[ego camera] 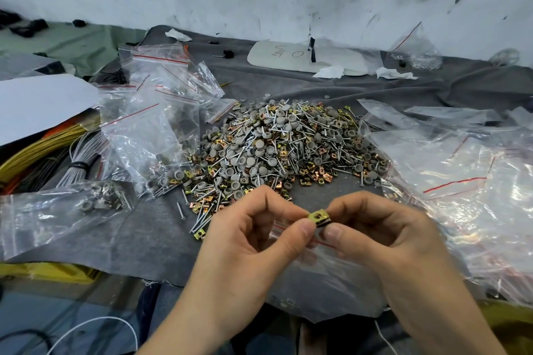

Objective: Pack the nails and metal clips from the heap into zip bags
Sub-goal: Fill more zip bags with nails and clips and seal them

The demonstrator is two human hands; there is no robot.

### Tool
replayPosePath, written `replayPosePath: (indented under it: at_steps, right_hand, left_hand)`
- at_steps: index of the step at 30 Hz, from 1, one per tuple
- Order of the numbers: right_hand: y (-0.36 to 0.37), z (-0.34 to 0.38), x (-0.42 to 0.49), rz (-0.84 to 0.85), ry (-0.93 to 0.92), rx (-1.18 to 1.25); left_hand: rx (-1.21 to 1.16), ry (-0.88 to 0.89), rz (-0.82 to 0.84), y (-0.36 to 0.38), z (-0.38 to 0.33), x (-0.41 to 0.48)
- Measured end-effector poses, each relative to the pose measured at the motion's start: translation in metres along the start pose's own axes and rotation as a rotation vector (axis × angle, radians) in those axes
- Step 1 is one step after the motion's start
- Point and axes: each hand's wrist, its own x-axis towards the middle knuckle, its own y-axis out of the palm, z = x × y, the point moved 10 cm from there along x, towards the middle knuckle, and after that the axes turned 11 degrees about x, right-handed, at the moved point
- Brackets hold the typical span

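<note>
A heap [285,147] of nails, grey caps and brass-coloured metal clips lies on the grey cloth in the middle. Just in front of it my left hand [248,242] and my right hand [383,236] meet, and both pinch one yellow metal clip [318,217] between thumb and fingers. Under the hands lies a clear zip bag [320,277] with a red strip at its mouth; my left hand's fingers seem to hold its top edge as well. A few loose nails and a clip [199,235] lie left of my left hand.
Filled and empty zip bags [150,130] pile up at the left, and a packed bag [57,210] lies at the front left. More clear bags [467,170] cover the right side. Bundled wires [49,150], white paper and a white board [302,59] sit behind.
</note>
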Motion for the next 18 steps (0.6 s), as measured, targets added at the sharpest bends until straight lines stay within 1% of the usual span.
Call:
replayPosePath:
  at_steps: [6,10,15,18]
  right_hand:
    - [0.003,0.005,0.0,0.012,-0.044,-0.077]
    - [0.008,0.011,-0.002,0.031,-0.101,-0.06]
    - [0.011,0.014,-0.005,0.001,-0.162,-0.01]
    - [0.012,0.019,-0.007,0.0,-0.217,-0.048]
  left_hand:
    - [0.067,0.022,-0.015,-0.002,-0.002,-0.003]
    - [0.062,0.01,-0.061,-0.004,-0.002,-0.005]
    - [0.04,-0.009,-0.093,-0.003,-0.001,-0.007]
    - [0.043,-0.012,-0.093,-0.002,0.0,-0.008]
